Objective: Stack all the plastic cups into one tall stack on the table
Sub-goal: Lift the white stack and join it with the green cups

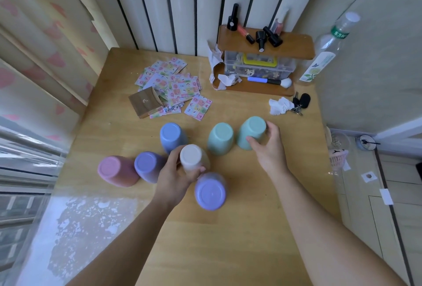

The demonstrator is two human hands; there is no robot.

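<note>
Gripping: left hand (177, 177) wraps white cup (191, 157) | right hand (266, 146) clasps teal cup (252, 133) | light, stiff, slick; hold sidewalls

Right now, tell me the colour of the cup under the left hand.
Cream-white cup, upside down and gripped by the left hand; clearest in the head view.

Looks like someone's home, probably a bedroom corner: heart-print curtains (34, 41), nail polish bottles (260, 39) on a small wooden shelf (296, 46), keys (299, 103) on the table (217, 228).
</note>
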